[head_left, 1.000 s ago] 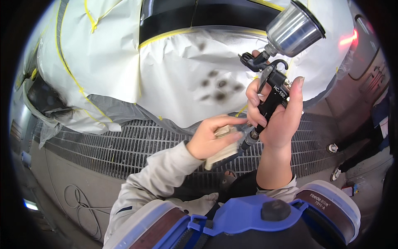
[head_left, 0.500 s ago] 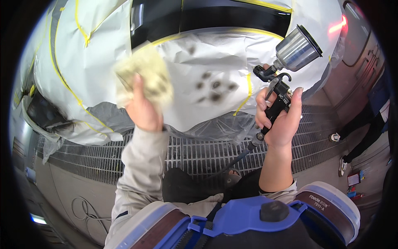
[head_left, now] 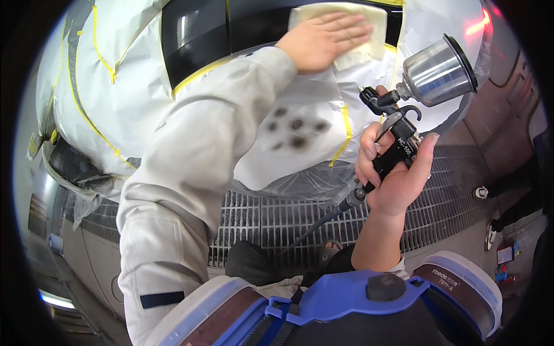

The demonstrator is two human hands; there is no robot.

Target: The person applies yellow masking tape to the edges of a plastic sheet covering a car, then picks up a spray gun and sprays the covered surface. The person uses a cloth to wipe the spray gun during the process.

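Observation:
My left hand lies flat, fingers stretched out, on a pale yellow cloth. The cloth is pressed against the right end of a glossy black car panel, partly over the yellow tape edge and white paper. My right hand is wrapped round the handle of a black spray gun, a finger by its trigger. On top of the gun a metal paint cup with a black lid tilts to the right. From the handle's base a dark hose runs down.
White masking paper with dark spray spots covers the car around the panel, edged by yellow tape. Clear plastic film hangs below it. Underfoot is a metal floor grating. At the right stand another person's legs. A blue respirator fills the bottom.
My left hand has swung up and right with the cloth, from in front of the paper onto the black panel, its fingers now flat. The spray gun has shifted slightly right.

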